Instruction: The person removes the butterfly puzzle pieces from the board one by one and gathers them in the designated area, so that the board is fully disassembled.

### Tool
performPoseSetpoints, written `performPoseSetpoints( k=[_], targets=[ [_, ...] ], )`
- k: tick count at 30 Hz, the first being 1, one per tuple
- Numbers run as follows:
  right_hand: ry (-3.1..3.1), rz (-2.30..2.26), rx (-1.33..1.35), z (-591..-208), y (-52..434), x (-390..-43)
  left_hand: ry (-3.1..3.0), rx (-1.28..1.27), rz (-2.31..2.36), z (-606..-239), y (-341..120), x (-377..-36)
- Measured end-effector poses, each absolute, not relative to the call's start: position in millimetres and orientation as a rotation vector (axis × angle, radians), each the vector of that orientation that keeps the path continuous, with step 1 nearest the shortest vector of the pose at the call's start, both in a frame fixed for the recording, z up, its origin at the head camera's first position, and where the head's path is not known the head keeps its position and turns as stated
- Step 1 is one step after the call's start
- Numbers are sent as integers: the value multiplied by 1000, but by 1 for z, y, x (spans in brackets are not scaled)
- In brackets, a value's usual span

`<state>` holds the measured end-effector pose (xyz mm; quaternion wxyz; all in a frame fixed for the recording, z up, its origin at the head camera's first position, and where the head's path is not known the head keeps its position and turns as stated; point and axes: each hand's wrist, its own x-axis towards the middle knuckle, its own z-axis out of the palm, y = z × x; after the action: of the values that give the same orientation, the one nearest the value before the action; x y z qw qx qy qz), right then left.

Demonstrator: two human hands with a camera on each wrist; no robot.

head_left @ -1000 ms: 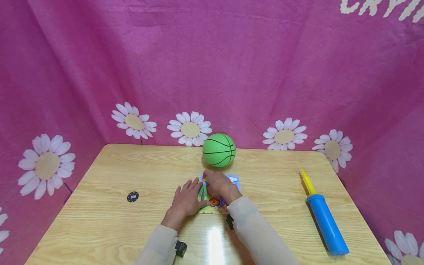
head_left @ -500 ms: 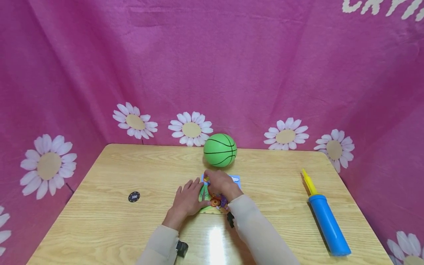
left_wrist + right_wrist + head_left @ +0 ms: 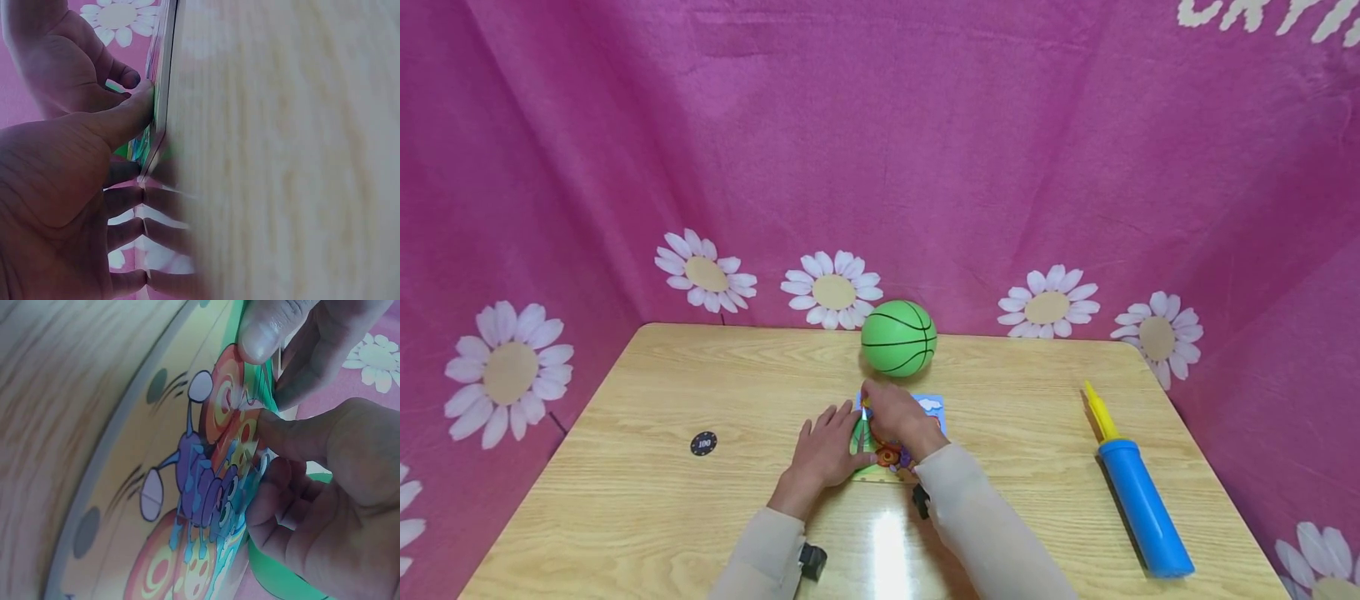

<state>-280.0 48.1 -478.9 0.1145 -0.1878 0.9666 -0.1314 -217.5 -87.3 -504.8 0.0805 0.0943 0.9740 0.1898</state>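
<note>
A colourful butterfly jigsaw puzzle (image 3: 931,407) lies flat on the table, thin seams crossing its picture. My left hand (image 3: 823,450) rests on its left side with the fingers spread and straight, the thumb pressing the puzzle's near left part. Over the middle, my right hand (image 3: 895,417) has thumb and curled fingers pinching a puzzle piece; the hand hides most of it. In the right wrist view, the right hand (image 3: 356,469) meets the picture by the orange wing (image 3: 228,394). A narrow pale sliver (image 3: 863,413) shows between the hands.
A green ball (image 3: 898,338) with black lines stands behind the puzzle. To the left lies a black disc marked 100 (image 3: 703,443). A blue hand pump (image 3: 1142,504) with a yellow nozzle lies on the right. A pink flowered cloth (image 3: 925,167) hangs around the table.
My right hand rocks slightly over the puzzle, and a bright glint now shows on the sliver between the hands. The left hand stays in place.
</note>
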Motion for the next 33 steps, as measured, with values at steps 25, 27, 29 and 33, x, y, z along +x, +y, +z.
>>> performPoseSetpoints(
  k=[25, 27, 29, 33],
  targets=[
    [2874, -402, -648, -483, 52, -276, 2883, 256, 548, -501, -86, -218],
    [2866, -416, -650, -483, 52, -275, 2886, 260, 553, -501, -86, -218],
    [2856, -429, -643, -483, 52, -275, 2888, 264, 553, -501, -86, -218],
    [2855, -442, -640, -483, 51, -273, 2894, 264, 544, -501, -87, -218]
  ],
)
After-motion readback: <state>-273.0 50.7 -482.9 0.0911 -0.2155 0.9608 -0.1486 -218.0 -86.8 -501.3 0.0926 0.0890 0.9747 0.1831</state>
